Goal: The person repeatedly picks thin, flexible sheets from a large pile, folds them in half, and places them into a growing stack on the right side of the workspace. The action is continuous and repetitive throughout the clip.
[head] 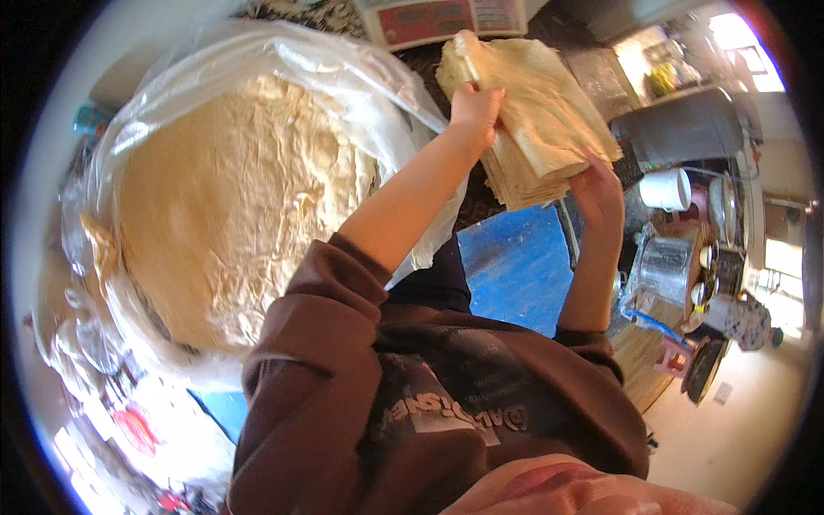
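A thick stack of thin flatbread sheets (524, 183) lies on the dark counter in front of me. Its upper sheets (541, 103) are folded over, with a rounded edge towards me. My left hand (475, 116) grips the left edge of these folded sheets, thumb on top. Beneath their near right corner, my right hand (599, 190) is at the fold, its fingertips partly hidden. To the left, a wide round pile of thin, wrinkled flatbreads (193, 193) sits inside a clear plastic liner (393, 96); my left forearm passes over the liner's right side.
A scale (450, 19) stands beyond the stack. A blue board or sheet (515, 270) lies nearer my body. At right are a white cup-shaped container (666, 190), a metal pot (666, 267) and a grey rounded container (682, 129). Plastic bags (96, 341) are at far left.
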Action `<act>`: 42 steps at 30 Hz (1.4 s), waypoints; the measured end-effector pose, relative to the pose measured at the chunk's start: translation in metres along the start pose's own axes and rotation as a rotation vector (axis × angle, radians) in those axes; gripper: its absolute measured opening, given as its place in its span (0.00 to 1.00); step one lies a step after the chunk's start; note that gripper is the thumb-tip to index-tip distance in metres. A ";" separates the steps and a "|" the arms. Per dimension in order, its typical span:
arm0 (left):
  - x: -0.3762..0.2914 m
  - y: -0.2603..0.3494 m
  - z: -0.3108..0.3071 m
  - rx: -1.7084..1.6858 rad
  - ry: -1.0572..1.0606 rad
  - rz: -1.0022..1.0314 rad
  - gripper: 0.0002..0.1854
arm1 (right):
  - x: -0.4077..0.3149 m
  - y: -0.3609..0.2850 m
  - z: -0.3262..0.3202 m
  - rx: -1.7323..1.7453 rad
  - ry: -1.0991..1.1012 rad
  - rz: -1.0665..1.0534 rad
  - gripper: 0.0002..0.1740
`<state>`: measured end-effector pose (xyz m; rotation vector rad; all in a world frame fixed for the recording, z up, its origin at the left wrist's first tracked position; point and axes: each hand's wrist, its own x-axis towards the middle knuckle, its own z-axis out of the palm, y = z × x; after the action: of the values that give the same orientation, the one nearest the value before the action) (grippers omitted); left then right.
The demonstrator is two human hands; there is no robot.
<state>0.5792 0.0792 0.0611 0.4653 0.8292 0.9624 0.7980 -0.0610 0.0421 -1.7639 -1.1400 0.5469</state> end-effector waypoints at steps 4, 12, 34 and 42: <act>-0.052 0.004 -0.044 0.329 0.021 0.349 0.28 | -0.022 0.024 -0.022 -0.216 0.188 -0.173 0.17; -0.213 0.075 -0.292 1.675 0.300 0.821 0.12 | -0.085 -0.087 0.063 0.175 0.684 -0.482 0.12; -0.281 0.119 -0.371 1.847 0.591 1.217 0.11 | -0.191 -0.220 0.384 -0.438 -0.832 -1.044 0.16; -0.276 0.123 -0.415 1.768 0.609 0.926 0.18 | -0.050 -0.261 0.399 -0.219 -0.783 -0.563 0.20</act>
<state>0.1010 -0.0979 0.0028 2.2909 2.0320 0.9517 0.3538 0.1148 0.0801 -1.3055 -2.2165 0.8054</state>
